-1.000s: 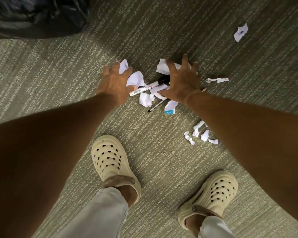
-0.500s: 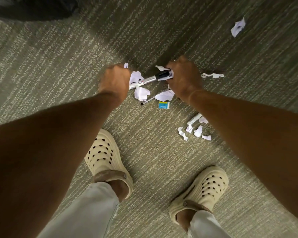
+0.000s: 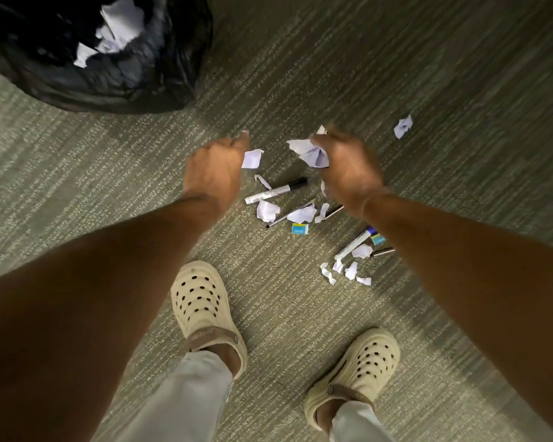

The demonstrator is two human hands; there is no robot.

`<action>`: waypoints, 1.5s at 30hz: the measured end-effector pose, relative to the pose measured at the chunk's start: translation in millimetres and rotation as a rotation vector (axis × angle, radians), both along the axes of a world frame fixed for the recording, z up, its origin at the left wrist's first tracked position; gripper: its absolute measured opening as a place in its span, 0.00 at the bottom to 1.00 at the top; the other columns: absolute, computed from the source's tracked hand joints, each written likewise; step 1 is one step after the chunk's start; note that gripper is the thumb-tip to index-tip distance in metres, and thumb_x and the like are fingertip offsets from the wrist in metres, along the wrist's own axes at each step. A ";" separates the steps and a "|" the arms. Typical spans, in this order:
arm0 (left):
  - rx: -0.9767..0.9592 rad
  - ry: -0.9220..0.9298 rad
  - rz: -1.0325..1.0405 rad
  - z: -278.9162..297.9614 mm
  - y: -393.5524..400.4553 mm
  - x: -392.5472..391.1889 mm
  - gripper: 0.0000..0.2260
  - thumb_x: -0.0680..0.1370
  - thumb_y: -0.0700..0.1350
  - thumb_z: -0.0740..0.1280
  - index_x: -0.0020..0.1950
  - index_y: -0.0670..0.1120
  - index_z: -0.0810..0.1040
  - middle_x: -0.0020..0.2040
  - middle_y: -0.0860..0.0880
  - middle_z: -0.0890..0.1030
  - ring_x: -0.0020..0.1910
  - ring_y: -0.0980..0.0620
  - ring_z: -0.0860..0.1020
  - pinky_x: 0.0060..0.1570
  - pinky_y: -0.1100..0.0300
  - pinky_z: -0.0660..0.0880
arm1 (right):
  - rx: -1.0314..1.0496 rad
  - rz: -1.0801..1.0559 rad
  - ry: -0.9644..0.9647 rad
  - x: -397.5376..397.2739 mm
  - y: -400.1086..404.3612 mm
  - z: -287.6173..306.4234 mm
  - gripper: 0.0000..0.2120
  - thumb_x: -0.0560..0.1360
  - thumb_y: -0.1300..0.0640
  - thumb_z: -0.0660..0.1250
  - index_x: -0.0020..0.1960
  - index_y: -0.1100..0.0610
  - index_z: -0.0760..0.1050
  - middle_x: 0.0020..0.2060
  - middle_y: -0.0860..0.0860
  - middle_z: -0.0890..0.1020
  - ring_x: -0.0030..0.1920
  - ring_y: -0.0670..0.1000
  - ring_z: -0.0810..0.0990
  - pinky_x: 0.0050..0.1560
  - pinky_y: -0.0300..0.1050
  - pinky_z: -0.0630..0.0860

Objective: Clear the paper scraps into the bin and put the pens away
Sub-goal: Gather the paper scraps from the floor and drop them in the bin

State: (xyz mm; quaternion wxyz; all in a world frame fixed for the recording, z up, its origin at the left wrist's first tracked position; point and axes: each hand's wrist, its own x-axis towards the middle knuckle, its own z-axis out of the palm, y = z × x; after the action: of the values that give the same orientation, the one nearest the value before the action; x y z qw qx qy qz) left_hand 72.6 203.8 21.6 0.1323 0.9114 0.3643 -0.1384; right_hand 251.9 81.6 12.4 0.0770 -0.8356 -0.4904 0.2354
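My left hand point(image 3: 213, 169) is closed on a white paper scrap point(image 3: 252, 158) that sticks out past its fingers. My right hand point(image 3: 348, 167) grips a crumpled wad of paper point(image 3: 310, 153). Both hands hover above the carpet. Below them lie a black-capped marker point(image 3: 276, 191), a thin pen point(image 3: 289, 213) and several loose scraps point(image 3: 267, 210). Under my right forearm a blue-capped marker point(image 3: 355, 242) lies beside more scraps point(image 3: 350, 271). The bin point(image 3: 115, 74), lined with a black bag and holding white paper, stands at the upper left.
One stray scrap point(image 3: 403, 126) lies on the carpet at the upper right. A small blue and white eraser point(image 3: 300, 229) rests by the thin pen. My feet in cream clogs point(image 3: 201, 304) point(image 3: 361, 368) stand just below the mess.
Both hands closed on paper and lifted off the floor. The view tilted up, so the bin came into sight at the upper left. The markers stayed on the carpet.
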 end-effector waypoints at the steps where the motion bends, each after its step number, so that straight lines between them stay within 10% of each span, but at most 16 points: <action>1: -0.005 -0.006 0.012 11.6 6.4 1.2 0.26 0.78 0.34 0.64 0.74 0.46 0.64 0.53 0.40 0.79 0.49 0.40 0.78 0.46 0.47 0.77 | 0.001 0.028 -0.012 -1.5 10.9 13.7 0.28 0.71 0.75 0.62 0.67 0.56 0.71 0.68 0.56 0.72 0.60 0.60 0.76 0.59 0.54 0.77; 12: 0.120 -0.183 0.078 123.4 108.9 -35.5 0.23 0.77 0.37 0.66 0.71 0.44 0.70 0.53 0.40 0.80 0.53 0.39 0.77 0.45 0.44 0.76 | 0.190 0.275 -0.128 -36.7 152.9 120.7 0.35 0.59 0.71 0.74 0.65 0.57 0.73 0.66 0.60 0.74 0.54 0.65 0.79 0.48 0.55 0.78; 22: 0.162 -0.098 0.153 105.4 211.5 -48.3 0.12 0.74 0.35 0.65 0.58 0.37 0.75 0.50 0.35 0.78 0.49 0.32 0.77 0.42 0.42 0.73 | 0.319 0.377 -0.223 -70.4 268.1 118.4 0.19 0.72 0.66 0.65 0.62 0.56 0.76 0.65 0.57 0.75 0.51 0.65 0.80 0.41 0.54 0.77; 29: 0.049 0.027 0.161 72.1 205.1 -75.7 0.35 0.74 0.56 0.62 0.75 0.38 0.59 0.74 0.34 0.63 0.73 0.38 0.62 0.74 0.44 0.55 | 0.211 0.439 -0.193 -94.0 298.1 85.2 0.23 0.73 0.64 0.68 0.67 0.55 0.72 0.71 0.57 0.69 0.59 0.65 0.76 0.48 0.57 0.78; 39: 0.041 0.084 0.215 74.4 191.6 -108.1 0.46 0.74 0.63 0.65 0.78 0.38 0.45 0.78 0.37 0.47 0.78 0.41 0.48 0.76 0.48 0.50 | -0.025 0.588 -0.099 -122.2 309.3 64.0 0.34 0.72 0.57 0.67 0.74 0.48 0.57 0.77 0.59 0.48 0.76 0.63 0.48 0.67 0.67 0.65; 45: 0.061 -0.050 0.097 77.5 151.1 -81.6 0.45 0.74 0.59 0.65 0.77 0.37 0.45 0.78 0.37 0.45 0.78 0.41 0.46 0.76 0.47 0.46 | 0.125 0.472 -0.144 -89.6 261.2 75.4 0.33 0.72 0.50 0.59 0.76 0.51 0.56 0.76 0.60 0.55 0.75 0.60 0.55 0.71 0.59 0.59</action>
State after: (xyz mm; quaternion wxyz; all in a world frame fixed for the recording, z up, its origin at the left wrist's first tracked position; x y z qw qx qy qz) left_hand -9.0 355.0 99.1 0.1201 0.8994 0.4089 -0.0975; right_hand 162.2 342.8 87.9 0.0363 -0.7063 -0.6896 0.1558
